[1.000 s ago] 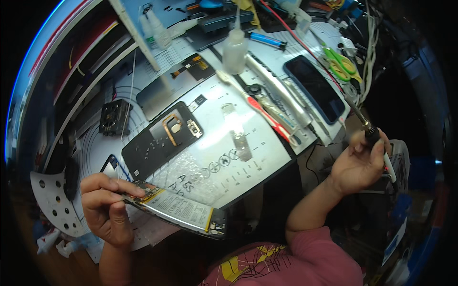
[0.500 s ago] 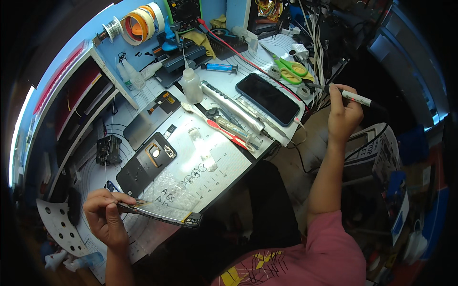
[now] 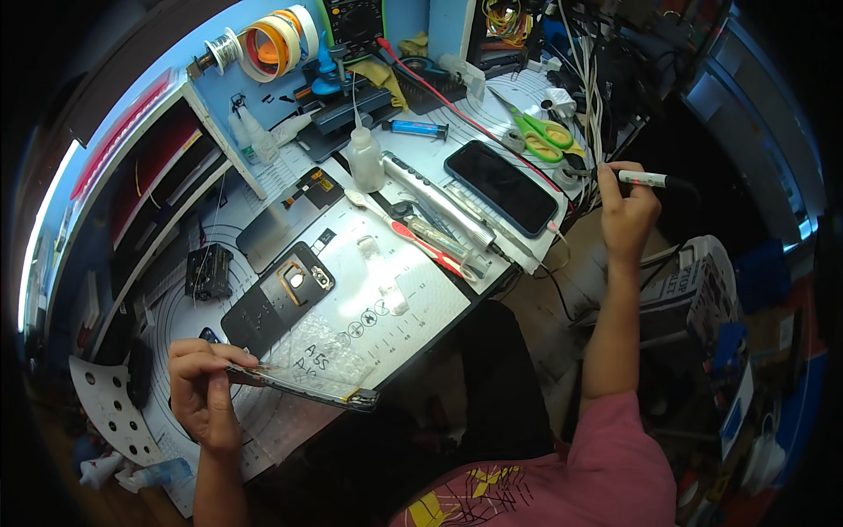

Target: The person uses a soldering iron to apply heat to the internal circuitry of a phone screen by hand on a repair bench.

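Observation:
At the lower left, my left hand (image 3: 206,391) grips an opened phone body (image 3: 303,385) by its left end, tilted almost edge-on above the bench's front. My right hand (image 3: 628,211), raised at the right, holds a soldering iron (image 3: 641,178) with a white-and-black handle; its tip is near a small round container (image 3: 565,178) beside the cables. A detached dark phone back (image 3: 263,316), a metal-backed screen part (image 3: 272,224) and a bubble-wrap pouch (image 3: 325,350) lie on the white mat (image 3: 408,325). A dark-screened phone (image 3: 500,186) rests at the mat's right.
A white bottle (image 3: 364,162), red-and-white brush (image 3: 413,237), metal tool (image 3: 439,200) and green scissors (image 3: 544,136) lie mid-bench. A shelf unit (image 3: 145,184) lines the left, tape rolls (image 3: 272,44) and a multimeter (image 3: 351,22) the back, a cluttered crate (image 3: 698,299) the lower right.
My right hand has moved up and away from my body with the iron, turning its handle toward horizontal. The phone body in my left hand is more edge-on. The view has shifted.

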Action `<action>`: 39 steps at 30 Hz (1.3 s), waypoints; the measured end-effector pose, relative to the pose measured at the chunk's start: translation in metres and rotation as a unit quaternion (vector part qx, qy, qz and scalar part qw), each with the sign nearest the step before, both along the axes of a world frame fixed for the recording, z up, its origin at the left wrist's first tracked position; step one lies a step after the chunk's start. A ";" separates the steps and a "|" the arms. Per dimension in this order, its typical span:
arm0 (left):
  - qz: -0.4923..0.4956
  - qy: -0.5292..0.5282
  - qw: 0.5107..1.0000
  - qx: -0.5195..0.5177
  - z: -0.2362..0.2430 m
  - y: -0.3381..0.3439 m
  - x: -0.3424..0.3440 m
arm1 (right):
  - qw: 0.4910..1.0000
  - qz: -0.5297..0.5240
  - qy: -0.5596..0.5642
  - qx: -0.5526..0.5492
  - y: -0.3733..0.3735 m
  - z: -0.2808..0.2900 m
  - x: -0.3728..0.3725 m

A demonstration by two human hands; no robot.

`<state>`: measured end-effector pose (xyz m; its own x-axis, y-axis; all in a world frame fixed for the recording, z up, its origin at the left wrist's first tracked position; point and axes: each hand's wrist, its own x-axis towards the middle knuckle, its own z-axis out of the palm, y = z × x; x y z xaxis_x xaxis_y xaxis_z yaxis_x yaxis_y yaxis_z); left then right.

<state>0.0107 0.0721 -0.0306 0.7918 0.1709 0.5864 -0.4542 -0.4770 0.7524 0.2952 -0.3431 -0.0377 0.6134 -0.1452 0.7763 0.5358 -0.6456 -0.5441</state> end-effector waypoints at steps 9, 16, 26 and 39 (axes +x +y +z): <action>0.008 -0.004 1.000 -0.020 0.000 -0.005 0.005 | 0.999 0.015 0.043 -0.021 -0.003 0.010 0.008; 0.011 0.000 0.998 -0.054 0.002 -0.008 0.004 | 0.997 -0.001 0.046 -0.058 -0.001 0.013 0.014; -0.036 -0.001 0.995 -0.091 0.004 -0.001 0.002 | 0.996 0.006 0.058 -0.072 -0.017 0.001 0.028; -0.055 -0.019 0.990 -0.126 0.001 -0.004 0.005 | 0.969 0.033 -0.119 0.212 0.016 0.021 -0.030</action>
<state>0.0160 0.0686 -0.0300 0.7917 0.2299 0.5659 -0.5233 -0.2227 0.8225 0.2651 -0.3271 -0.0170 0.4436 -0.4492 0.7755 0.7111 -0.3502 -0.6096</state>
